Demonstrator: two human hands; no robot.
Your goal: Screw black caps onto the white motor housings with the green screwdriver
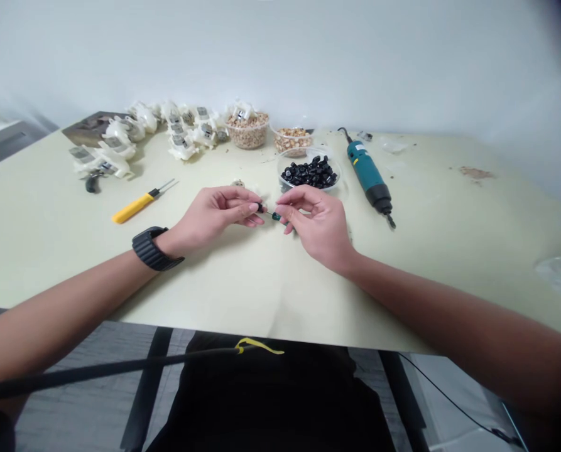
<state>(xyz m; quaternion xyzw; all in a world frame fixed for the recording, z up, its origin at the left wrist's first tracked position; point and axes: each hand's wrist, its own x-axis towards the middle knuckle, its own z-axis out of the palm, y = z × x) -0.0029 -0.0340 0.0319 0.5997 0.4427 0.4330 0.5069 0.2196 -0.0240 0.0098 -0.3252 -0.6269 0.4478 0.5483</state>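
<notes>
My left hand (230, 210) is closed, pinching a small black part (260, 207) between thumb and fingertips. Just to its right, my right hand (315, 223) has thumb and forefinger pressed together; whatever is in that pinch is too small to make out. Between and below the fingertips shows a thin metal shaft with a dark green handle (276, 216), partly hidden by the right fingers; I cannot tell whether it is held or lies on the table. Right behind the right hand stands a clear plastic tub (339, 168) of similar small black parts (311, 173).
A yellow-handled screwdriver (136, 206) lies on the table (233, 282) at left. Several white plastic assemblies (183, 138) spread behind it. Tubs of beige parts (248, 133) and brownish parts (293, 142) stand at the back. A teal power screwdriver (369, 176) lies at right.
</notes>
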